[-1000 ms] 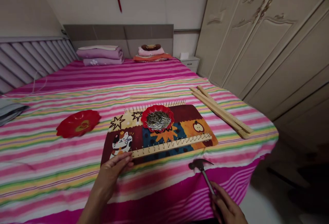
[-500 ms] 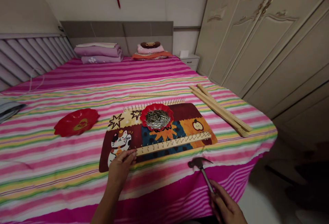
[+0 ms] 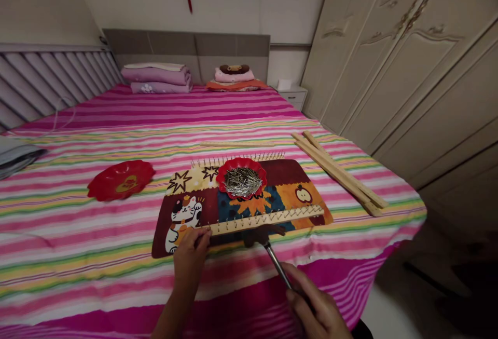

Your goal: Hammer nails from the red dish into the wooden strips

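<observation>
Wooden strip (image 3: 257, 221), lower centre: left fingers (image 3: 201, 233) pinch its end, right fingers (image 3: 299, 276) grasp the hammer (image 3: 277, 265); poor aim could bruise.

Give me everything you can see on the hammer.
The hammer has a dark, blurred head with the claw to the right, and a shiny, metal-looking shaft. The right hand grips its dark lower end, largely hiding it. The shaft slants up and left to the head, which appears over the near edge of the patterned mat, in front of the nail-studded strip; contact with either cannot be told.
</observation>
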Demonstrator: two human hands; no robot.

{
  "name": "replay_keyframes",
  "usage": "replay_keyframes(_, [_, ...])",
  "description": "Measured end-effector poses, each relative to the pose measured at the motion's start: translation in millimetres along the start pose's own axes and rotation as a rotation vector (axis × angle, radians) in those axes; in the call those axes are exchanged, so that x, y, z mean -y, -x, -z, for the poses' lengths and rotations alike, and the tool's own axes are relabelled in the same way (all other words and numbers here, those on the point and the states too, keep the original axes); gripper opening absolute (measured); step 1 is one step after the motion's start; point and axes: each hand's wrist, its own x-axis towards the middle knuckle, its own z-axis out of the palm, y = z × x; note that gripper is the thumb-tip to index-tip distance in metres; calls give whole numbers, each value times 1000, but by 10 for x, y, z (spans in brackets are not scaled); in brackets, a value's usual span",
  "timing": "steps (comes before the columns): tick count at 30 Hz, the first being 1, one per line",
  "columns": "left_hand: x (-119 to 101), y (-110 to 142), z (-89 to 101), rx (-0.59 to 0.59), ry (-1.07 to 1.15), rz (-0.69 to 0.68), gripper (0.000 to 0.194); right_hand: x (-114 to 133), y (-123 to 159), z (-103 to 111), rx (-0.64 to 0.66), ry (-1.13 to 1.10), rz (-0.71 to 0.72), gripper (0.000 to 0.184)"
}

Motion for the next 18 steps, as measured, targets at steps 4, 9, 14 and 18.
replay_keyframes(4, [-15,0,-28,-27,-87,-193,19,266,-249,-186,116,140,176,38])
replay_keyframes(9, [11,10,-38,-32,-116,-229,16,421,-454,-373,167,217,344,39])
replay_keyframes(14, [55,15,-39,-37,-142,-259,16,413,-555,-501,251,360,463,46])
replay_keyframes(18, [79,29,-43,-47,-156,-271,15,471,-580,-553,331,498,406,49])
